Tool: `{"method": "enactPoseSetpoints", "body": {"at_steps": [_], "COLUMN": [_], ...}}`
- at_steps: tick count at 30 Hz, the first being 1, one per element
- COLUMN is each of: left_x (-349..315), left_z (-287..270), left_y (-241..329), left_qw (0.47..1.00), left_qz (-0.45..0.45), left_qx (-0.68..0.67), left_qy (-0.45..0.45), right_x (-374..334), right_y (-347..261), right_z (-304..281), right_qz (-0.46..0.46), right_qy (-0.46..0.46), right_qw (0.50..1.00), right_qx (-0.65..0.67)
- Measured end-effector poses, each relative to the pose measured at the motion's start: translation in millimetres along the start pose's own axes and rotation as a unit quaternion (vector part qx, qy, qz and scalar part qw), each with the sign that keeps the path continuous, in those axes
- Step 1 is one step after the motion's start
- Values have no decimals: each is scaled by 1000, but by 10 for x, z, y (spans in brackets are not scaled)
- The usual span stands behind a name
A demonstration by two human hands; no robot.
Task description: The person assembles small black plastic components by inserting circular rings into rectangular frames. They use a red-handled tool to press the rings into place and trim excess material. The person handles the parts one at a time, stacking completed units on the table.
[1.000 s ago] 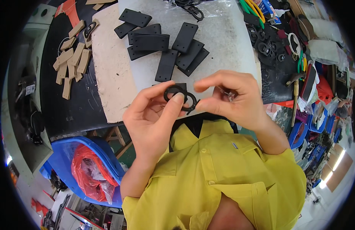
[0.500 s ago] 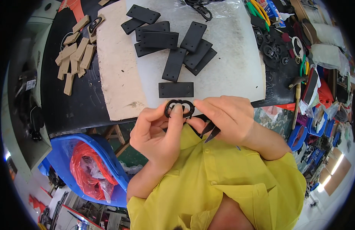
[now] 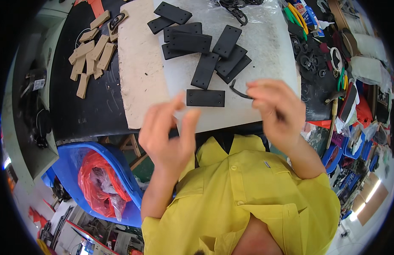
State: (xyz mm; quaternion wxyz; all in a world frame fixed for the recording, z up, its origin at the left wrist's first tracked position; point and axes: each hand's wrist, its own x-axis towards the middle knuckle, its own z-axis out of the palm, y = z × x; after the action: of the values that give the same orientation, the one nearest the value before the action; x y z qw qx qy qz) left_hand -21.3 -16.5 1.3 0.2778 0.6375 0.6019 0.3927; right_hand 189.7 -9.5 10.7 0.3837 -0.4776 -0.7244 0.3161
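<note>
My left hand (image 3: 165, 134), blurred by motion, is raised over the near edge of the work sheet. Its thumb and fingers are apart, with nothing visible between them. My right hand (image 3: 278, 111) pinches a thin, curved black piece (image 3: 240, 91) at the fingertips. One end of it sticks out to the left, above the sheet. Between the hands lies a single flat black rectangular plate (image 3: 205, 98) with small holes near its ends; neither hand touches it. Just beyond, several similar black plates (image 3: 205, 70) lie in an overlapping pile.
Several tan plates (image 3: 97, 53) are heaped on the black table (image 3: 95, 114) at left. Tangled black parts (image 3: 235, 7) lie on clear plastic at the far edge, and more black parts (image 3: 305, 57) at right. A blue bin (image 3: 131, 180) holding red plastic bags stands below left.
My hands have parted and moved away from my body. The black double-ring piece has left my left fingers. The dark pointed tool at my right hand no longer shows clearly.
</note>
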Motion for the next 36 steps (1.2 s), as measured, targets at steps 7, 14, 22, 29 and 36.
{"method": "enactPoseSetpoints", "body": {"at_steps": [7, 14, 22, 29, 36], "left_x": [70, 65, 4, -99, -94], "left_z": [214, 47, -55, 45, 24], "left_y": [-115, -31, 98, 210, 152], "left_qw": [978, 979, 888, 926, 881], "left_qz": [161, -125, -226, -149, -205], "left_qx": [117, -162, -399, -347, -418], "left_qy": [71, 1, -36, 8, -86], "right_x": [181, 171, 177, 171, 150], "right_y": [-138, -26, -175, -219, -214], "right_z": [134, 232, 160, 114, 152], "right_qz": [297, 27, 9, 293, 275], "right_qy": [-95, -87, -92, -98, 2], "right_qw": [909, 991, 989, 915, 910], "right_qx": [277, 95, 119, 259, 310]}}
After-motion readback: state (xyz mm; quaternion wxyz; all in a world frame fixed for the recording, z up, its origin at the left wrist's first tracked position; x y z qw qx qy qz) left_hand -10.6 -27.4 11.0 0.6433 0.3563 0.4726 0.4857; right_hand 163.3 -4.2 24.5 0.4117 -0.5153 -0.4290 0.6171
